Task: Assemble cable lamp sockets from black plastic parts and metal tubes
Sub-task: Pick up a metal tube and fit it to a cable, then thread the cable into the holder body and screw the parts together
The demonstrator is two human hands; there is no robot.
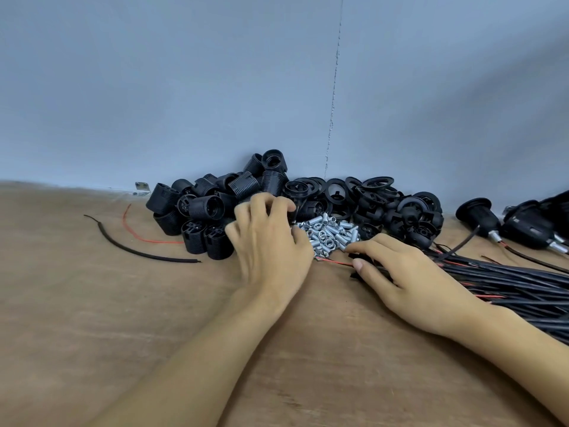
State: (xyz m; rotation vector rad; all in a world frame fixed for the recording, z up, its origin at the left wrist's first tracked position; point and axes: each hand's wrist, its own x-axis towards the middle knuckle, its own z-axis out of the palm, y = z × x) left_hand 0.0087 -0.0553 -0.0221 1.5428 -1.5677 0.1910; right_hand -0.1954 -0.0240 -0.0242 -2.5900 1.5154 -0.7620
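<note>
bench [129, 340]: brown wood-grain board, both forearms stretched across it.
right hand [409, 275]: grip narrow, thumb and forefinger pinching the near end of the cable bundle [508, 282]. the black leads fan off to the right, and a thin red core [335, 261] pokes out past the thumb.
left hand [271, 241]: fingers curled down at the edge of the parts heap. cannot tell whether the grip holds anything.
metal tubes [332, 232]: small shiny threaded sleeves in a loose pile between the two hands.
offcuts: a curved black cable offcut [138, 251] and a red wire offcut [160, 241], left of the heap.
socket bodies [209, 211]: black ribbed cylinders heaped against the wall, left of centre.
rings and caps [375, 186]: black collars and domed caps piled right of the bodies.
assembled sockets [480, 217]: black, with leads, lying far right.
wall [184, 87]: plain blue-grey with a vertical seam right of centre, and a small metal bracket [141, 189] at its foot.
</note>
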